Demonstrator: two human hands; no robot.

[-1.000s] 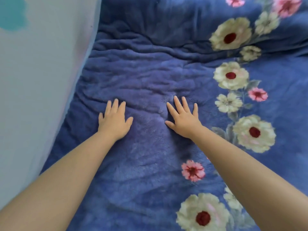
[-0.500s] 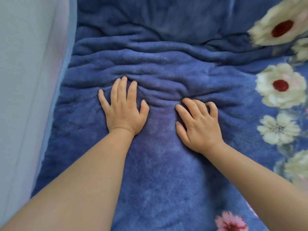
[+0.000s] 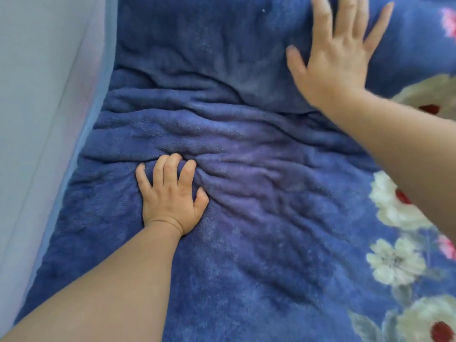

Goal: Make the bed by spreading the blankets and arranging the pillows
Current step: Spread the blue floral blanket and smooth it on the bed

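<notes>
1. At nine o'clock we see a pale wall (image 3: 37, 119), smooth and flat, grey-lilac in tone, slanting from the upper left down toward the bottom left corner. The blanket's edge lies right against it.

2. We see the blanket (image 3: 246, 280) filling the rest of the view. It is a thick, plush fleece, deep blue, with a soft nap that catches the light in paler patches. Its visible long axis runs from six o'clock up to twelve o'clock, alongside the wall.

3. Our left hand (image 3: 170, 196) lies palm down on the blanket a little left of centre, at about eight o'clock. Its fingers (image 3: 170, 166) are curled and dug into the fleece, bunching a small pinch of cloth at the tips; we cannot tell whether any fold is truly gripped.

4. Across the middle, from nine o'clock to three o'clock, we see a band of soft rolled ridges (image 3: 222, 134) gathered crosswise, fanning out from the left fingertips. Above them the fleece lies smoother.

5. Our right hand (image 3: 333, 58) is at one o'clock, flat and wide open with fingers spread, slightly blurred, holding nothing; whether the palm presses the blanket we cannot tell.

6. At four o'clock, printed flowers (image 3: 394, 262) run down the right edge: cream petals with red centres, a few pink blooms and grey-green leaves.
</notes>
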